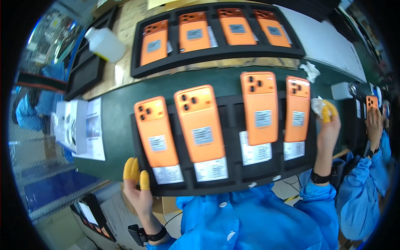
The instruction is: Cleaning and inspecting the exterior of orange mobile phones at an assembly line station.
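In front of me a black compartment tray (pixel 233 180) sits at the near edge of the green table, close to my body. Several orange phones lie back up in it: two on the left (pixel 156 133) (pixel 200 125), two on the right (pixel 260 110) (pixel 297 109). White printed labels (pixel 211 168) stick out below them. My left hand (pixel 139 193), with yellow finger cots, is beside the tray's near left corner, fingers and thumb apart; whether it touches the tray is unclear. By the right edge, my right hand (pixel 329 125), also in yellow cots, holds a crumpled white wipe (pixel 318 106).
A second black tray (pixel 216 56) with several orange phones stands farther back. Left are a white bottle (pixel 106 43), empty-looking black trays (pixel 85 68) and a white box (pixel 71 125). Another crumpled wipe (pixel 310 71) lies far right. A co-worker's hand (pixel 373 125) holds an orange phone.
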Demonstrator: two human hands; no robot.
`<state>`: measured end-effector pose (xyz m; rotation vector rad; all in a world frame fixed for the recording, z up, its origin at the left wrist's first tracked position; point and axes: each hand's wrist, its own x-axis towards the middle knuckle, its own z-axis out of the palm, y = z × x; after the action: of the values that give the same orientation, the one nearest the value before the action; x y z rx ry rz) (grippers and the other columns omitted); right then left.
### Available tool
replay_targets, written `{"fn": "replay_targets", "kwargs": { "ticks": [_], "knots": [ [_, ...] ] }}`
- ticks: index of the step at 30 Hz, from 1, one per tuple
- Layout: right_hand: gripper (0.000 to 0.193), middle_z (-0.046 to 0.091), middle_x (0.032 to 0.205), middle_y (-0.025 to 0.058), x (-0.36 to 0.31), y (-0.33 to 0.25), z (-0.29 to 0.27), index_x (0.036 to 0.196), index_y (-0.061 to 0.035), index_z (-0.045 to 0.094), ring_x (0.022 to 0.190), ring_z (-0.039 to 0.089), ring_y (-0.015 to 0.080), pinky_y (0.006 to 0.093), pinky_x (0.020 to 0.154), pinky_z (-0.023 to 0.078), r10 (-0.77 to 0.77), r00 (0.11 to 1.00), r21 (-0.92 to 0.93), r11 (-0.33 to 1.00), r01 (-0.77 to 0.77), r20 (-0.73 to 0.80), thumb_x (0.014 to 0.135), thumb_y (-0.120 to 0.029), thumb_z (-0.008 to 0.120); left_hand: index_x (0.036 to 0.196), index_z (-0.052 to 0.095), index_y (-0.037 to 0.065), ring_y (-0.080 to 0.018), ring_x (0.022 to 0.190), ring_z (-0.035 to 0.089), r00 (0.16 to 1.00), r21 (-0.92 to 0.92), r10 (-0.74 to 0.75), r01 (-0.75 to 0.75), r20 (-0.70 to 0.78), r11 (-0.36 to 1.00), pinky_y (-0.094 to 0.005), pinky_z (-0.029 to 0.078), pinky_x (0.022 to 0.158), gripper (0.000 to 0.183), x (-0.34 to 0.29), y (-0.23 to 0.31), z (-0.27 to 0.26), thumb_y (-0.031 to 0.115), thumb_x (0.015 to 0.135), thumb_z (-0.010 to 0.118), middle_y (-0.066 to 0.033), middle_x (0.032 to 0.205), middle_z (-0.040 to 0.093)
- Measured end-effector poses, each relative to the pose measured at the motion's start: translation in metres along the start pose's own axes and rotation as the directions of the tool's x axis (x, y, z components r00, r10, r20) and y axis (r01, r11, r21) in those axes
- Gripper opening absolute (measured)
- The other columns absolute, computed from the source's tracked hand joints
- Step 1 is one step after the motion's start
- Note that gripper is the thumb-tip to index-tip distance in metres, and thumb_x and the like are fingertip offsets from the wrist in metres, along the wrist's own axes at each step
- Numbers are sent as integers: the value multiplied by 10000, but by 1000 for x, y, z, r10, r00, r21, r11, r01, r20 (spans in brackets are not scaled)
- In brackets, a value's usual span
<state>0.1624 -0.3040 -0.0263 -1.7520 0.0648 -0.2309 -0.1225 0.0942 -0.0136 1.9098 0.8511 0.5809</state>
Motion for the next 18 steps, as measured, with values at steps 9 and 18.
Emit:
{"fn": "replay_targets", "kwargs": {
  "ticks": [9, 18],
  "knots": [
    [277, 597, 1011, 114, -52, -99, 173, 1033, -47, 626, 931, 586, 278, 327, 790, 468, -542, 488, -106, 588, 802, 684, 761, -13, 669, 1180, 576, 48, -274, 1204, 510, 596, 216, 477, -742, 646, 634, -627, 138, 1080, 492, 9, 65, 72, 306, 777, 689, -108, 1221, 585],
    [341, 591, 980, 128, -66, -79, 223, 939, -6, 635, 849, 574, 280, 371, 779, 461, -459, 213, 36, 475, 879, 863, 620, 96, 574, 1175, 598, 16, -166, 834, 637, 586, 199, 433, -722, 686, 662, -692, 79, 1050, 513, 12, 50, 86, 368, 802, 622, -47, 855, 640]
  ]
}}
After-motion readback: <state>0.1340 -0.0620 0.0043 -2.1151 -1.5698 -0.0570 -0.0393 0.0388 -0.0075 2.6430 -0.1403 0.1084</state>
